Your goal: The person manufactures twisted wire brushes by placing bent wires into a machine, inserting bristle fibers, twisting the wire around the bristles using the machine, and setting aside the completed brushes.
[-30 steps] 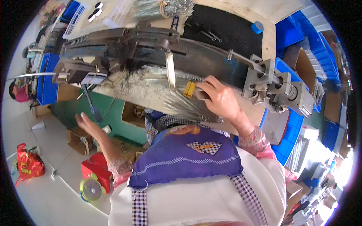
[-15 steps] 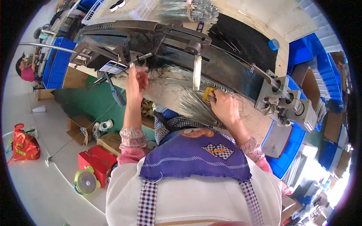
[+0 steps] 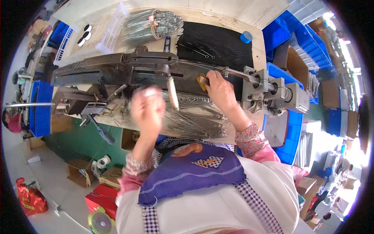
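Observation:
My left hand (image 3: 148, 109) is blurred by motion above a spread of thin metal wires (image 3: 194, 123) on the bench's near edge; whether it holds any wire cannot be made out. My right hand (image 3: 221, 91) pinches a small yellow block (image 3: 201, 82) against the rail of a long dark metal machine (image 3: 128, 68). A lever with a pale handle (image 3: 172, 95) hangs down from the machine between my two hands.
A grey metal bearing block (image 3: 272, 93) ends the machine on the right. Behind lie a black cloth (image 3: 222, 43), a tied wire bundle (image 3: 152, 25), a blue cap (image 3: 245, 37) and a white basket (image 3: 113, 29). Blue bins (image 3: 296, 35) stand right; cardboard boxes (image 3: 82, 169) sit on the floor left.
My left hand came up from below the bench to the wire pile and has moved right toward the lever. My right hand stays at the rail with the yellow block.

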Action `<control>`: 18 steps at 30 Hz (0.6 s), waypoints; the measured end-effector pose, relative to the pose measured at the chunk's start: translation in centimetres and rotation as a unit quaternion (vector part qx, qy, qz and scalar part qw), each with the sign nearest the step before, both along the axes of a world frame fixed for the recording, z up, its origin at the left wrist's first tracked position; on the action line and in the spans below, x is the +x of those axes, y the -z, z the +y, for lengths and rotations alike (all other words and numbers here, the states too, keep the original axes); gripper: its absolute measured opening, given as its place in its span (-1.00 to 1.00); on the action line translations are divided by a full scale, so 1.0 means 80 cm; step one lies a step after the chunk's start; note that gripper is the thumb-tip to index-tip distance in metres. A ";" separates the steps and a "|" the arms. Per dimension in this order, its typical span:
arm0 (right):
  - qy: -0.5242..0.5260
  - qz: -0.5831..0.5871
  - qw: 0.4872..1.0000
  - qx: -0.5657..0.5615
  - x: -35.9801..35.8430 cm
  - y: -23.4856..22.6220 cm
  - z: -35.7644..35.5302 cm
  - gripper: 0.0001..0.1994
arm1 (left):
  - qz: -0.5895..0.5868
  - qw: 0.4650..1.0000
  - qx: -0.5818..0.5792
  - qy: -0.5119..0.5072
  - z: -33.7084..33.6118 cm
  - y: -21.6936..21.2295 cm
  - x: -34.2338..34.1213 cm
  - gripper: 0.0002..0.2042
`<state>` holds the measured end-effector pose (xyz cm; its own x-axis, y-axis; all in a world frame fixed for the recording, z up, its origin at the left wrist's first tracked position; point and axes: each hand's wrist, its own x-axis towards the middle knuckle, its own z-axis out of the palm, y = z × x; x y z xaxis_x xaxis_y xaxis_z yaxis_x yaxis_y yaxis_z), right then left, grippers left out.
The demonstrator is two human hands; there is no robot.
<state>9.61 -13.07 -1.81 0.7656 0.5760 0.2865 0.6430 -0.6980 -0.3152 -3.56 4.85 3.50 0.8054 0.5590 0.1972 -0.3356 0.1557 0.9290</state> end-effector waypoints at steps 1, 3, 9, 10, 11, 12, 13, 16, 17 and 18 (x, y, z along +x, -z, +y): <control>-0.005 -0.007 1.000 0.001 -0.001 0.000 -0.003 -0.72 | 0.030 0.990 -0.067 0.119 -0.029 -0.021 0.015 -0.78; -0.031 -0.028 0.998 0.048 -0.003 0.000 -0.009 -0.77 | 0.118 0.918 -0.094 0.366 -0.056 -0.041 0.059 -0.74; -0.048 0.082 0.995 -0.013 -0.069 -0.049 -0.062 -0.86 | 0.215 0.894 -0.249 0.305 -0.058 0.005 0.105 -0.74; -0.050 0.122 0.990 -0.050 -0.074 -0.070 -0.075 -0.84 | 0.204 0.908 -0.247 0.270 -0.056 0.004 0.104 -0.74; -0.047 0.121 0.991 -0.044 -0.067 -0.087 -0.085 -0.84 | 0.193 0.922 -0.243 0.233 -0.056 0.003 0.102 -0.75; -0.096 0.153 0.983 -0.007 -0.059 -0.105 -0.096 -0.87 | 0.196 0.922 -0.237 0.234 -0.061 0.004 0.099 -0.75; -0.141 0.184 0.972 0.028 -0.054 -0.126 -0.101 -0.90 | 0.172 0.944 -0.211 0.184 -0.069 0.003 0.098 -0.76; -0.112 -0.020 0.986 0.118 0.017 -0.169 -0.067 -0.84 | 0.139 0.967 -0.175 0.122 -0.068 0.005 0.098 -0.78; -0.105 -0.081 0.981 0.143 0.042 -0.171 -0.046 -0.82 | 0.124 0.970 -0.181 0.105 -0.064 0.006 0.096 -0.80; -0.137 -0.106 0.975 0.140 0.062 -0.161 -0.026 -0.82 | 0.133 0.968 -0.185 0.106 -0.067 0.005 0.095 -0.80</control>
<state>14.56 -15.14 11.04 0.4995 0.6276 0.5972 0.8652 -0.3962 -0.3072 4.05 -0.51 3.12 0.9045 0.3681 -0.2152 -0.0157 0.5332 0.8459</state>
